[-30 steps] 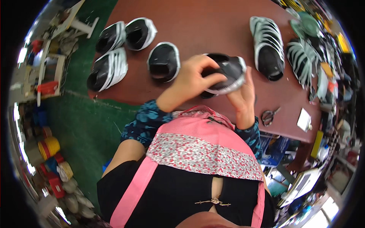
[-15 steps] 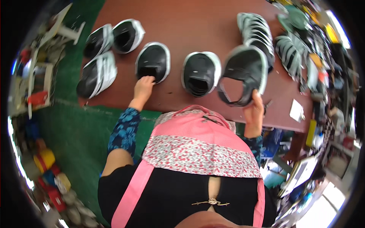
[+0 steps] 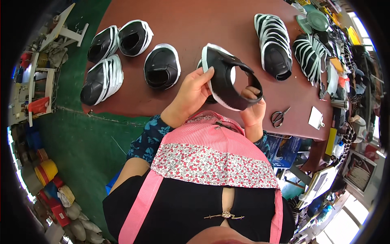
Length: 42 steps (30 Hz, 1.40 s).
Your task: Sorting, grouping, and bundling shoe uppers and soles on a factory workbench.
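Observation:
A black shoe upper (image 3: 222, 83) with a white edge is held tilted above the near part of the table, its opening turned to the right. My left hand (image 3: 191, 94) pinches its white edge, thumb on top. My right hand (image 3: 254, 109) grips the collar at the other side, with fingertips inside the opening. Another black upper lies behind and under it, mostly hidden. To the left, a black upper (image 3: 162, 67) rests on the table. Overlapping black-and-white uppers (image 3: 277, 55) form a row at the far right.
The reddish-brown table (image 3: 195, 20) carries further piles of uppers (image 3: 101, 79) at the left and a fanned pile (image 3: 310, 57) at the right. Black-handled scissors (image 3: 278, 118) and a white tag (image 3: 315, 118) lie near the right front edge. A blue crate (image 3: 286, 152) is below.
My left hand has left the upper at the left and taken hold of the one in my right hand. That upper has moved left and turned, uncovering the right-hand row and the scissors.

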Motion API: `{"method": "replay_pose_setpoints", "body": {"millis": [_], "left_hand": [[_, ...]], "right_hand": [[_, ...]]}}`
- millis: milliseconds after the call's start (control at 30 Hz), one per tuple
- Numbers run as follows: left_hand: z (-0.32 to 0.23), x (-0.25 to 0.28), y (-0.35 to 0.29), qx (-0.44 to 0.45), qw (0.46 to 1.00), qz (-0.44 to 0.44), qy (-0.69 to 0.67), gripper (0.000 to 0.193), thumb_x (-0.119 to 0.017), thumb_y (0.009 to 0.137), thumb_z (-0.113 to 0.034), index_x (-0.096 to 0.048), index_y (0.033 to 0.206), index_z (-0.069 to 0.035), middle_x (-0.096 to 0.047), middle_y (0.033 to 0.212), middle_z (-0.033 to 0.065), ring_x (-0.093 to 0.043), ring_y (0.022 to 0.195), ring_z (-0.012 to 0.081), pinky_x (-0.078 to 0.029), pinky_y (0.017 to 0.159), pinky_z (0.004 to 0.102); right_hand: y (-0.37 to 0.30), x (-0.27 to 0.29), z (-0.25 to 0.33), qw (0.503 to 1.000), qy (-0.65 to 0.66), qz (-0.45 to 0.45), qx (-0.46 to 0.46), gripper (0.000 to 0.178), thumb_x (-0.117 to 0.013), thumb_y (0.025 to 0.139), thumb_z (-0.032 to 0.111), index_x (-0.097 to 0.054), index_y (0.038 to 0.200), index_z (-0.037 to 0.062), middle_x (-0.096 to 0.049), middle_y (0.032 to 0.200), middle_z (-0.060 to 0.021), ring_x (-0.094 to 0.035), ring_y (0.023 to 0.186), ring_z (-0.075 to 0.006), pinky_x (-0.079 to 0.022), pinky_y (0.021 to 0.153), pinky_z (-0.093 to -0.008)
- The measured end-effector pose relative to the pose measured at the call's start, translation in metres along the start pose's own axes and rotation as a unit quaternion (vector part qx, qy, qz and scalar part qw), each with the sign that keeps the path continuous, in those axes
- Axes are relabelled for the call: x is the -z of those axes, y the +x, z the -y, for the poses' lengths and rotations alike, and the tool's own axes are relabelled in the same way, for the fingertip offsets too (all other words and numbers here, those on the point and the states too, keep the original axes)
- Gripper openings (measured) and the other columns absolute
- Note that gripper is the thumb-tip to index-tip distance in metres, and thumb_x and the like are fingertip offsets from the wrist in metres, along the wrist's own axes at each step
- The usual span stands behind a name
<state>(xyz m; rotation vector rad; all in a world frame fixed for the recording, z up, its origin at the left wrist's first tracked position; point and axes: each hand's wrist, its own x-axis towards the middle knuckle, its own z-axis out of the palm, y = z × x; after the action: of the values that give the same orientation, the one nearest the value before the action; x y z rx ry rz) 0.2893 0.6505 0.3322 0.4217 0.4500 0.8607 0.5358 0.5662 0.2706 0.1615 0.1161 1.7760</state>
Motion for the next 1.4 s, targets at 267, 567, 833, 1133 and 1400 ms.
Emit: {"method": "replay_pose_setpoints", "body": {"millis": [267, 567, 833, 1133, 1400], "left_hand": [[0.035, 0.062, 0.025, 0.086, 0.986, -0.105, -0.095, 0.039, -0.053, 0.119, -0.025, -0.062, 0.146, 0.003, -0.069, 0.145, 0.0132, -0.066, 0.136, 0.0216, -0.052, 0.119, 0.0386], [0.013, 0.029, 0.009, -0.086, 0.981, -0.044, 0.169, 0.051, -0.051, 0.120, -0.034, -0.055, 0.157, 0.001, -0.067, 0.150, 0.0100, -0.062, 0.138, 0.0236, -0.046, 0.120, 0.0371], [-0.008, 0.046, 0.000, -0.024, 0.996, -0.047, -0.072, 0.056, -0.040, 0.121, -0.043, -0.051, 0.161, -0.005, -0.052, 0.167, 0.0120, -0.044, 0.159, 0.0325, -0.043, 0.125, 0.0637], [0.013, 0.045, 0.002, 0.038, 0.995, 0.030, 0.089, 0.063, -0.073, 0.103, -0.011, -0.053, 0.163, -0.012, -0.063, 0.152, 0.0109, -0.059, 0.142, 0.0259, -0.050, 0.120, 0.0450], [0.025, 0.039, -0.005, -0.063, 0.910, 0.018, 0.410, 0.087, -0.084, 0.086, 0.007, -0.052, 0.165, -0.011, -0.068, 0.139, 0.0099, -0.072, 0.115, 0.0175, -0.061, 0.099, 0.0309]], "right_hand": [[0.008, -0.005, 0.002, 0.986, -0.117, -0.110, 0.033, 0.047, -0.045, 0.120, 0.026, -0.054, 0.157, -0.0020, -0.061, 0.160, -0.0177, -0.057, 0.150, -0.0337, -0.038, 0.131, -0.0535], [0.026, -0.084, -0.061, 0.715, -0.690, -0.073, 0.080, 0.040, -0.059, 0.114, 0.010, -0.062, 0.150, -0.0067, -0.070, 0.140, -0.0140, -0.066, 0.131, -0.0199, -0.049, 0.115, -0.0359], [0.034, -0.026, -0.039, 0.714, -0.558, -0.409, 0.105, 0.048, -0.074, 0.108, 0.024, -0.061, 0.149, 0.0006, -0.072, 0.131, -0.0090, -0.068, 0.124, -0.0175, -0.054, 0.103, -0.0361], [0.042, -0.022, -0.049, 0.796, -0.552, -0.210, 0.132, 0.032, -0.069, 0.107, 0.000, -0.062, 0.138, -0.0030, -0.077, 0.122, -0.0074, -0.074, 0.107, -0.0142, -0.058, 0.096, -0.0296], [0.049, -0.053, -0.049, 0.325, -0.908, -0.099, 0.244, 0.035, -0.085, 0.088, 0.007, -0.073, 0.122, 0.0039, -0.073, 0.109, -0.0126, -0.068, 0.107, -0.0258, -0.055, 0.089, -0.0369]]}}
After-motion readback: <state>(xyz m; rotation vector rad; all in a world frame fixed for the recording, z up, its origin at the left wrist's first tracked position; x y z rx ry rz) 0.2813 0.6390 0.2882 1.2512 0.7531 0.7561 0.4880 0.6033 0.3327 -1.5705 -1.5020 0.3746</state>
